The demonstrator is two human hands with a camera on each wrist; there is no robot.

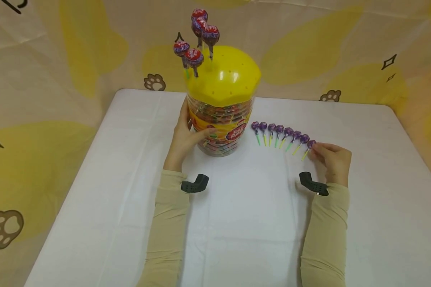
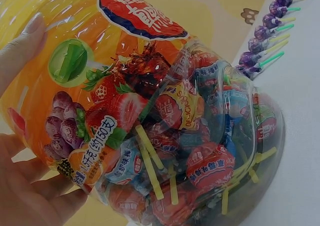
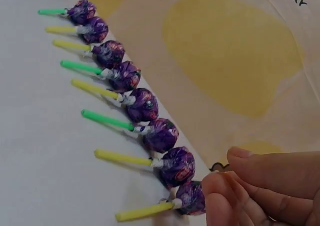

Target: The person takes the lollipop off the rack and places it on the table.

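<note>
A large clear jar [image 1: 220, 135] with a yellow lid [image 1: 233, 75] stands upright, full of wrapped candies. My left hand [image 1: 186, 137] holds its left side, thumb across the front label [image 2: 75, 85] and the other fingers round the side and back. Several red-and-purple lollipops [image 1: 210, 35] stand in the left part of the lid. To the jar's right, several purple-wrapped lollipops [image 1: 288, 131] lie in a slanting row with green and yellow sticks. My right hand [image 1: 333, 159] is at the near end lollipop [image 3: 192, 198]; its fingers cover part of the candy head, and the thumb is apart from them.
A white cloth covers the table [image 1: 244, 231]. Behind it hangs a beige and yellow patterned backdrop [image 1: 305, 44]. Black camera mounts sit at both wrists, the left one [image 1: 195, 184] below the jar and the right one [image 1: 313, 184] below the row.
</note>
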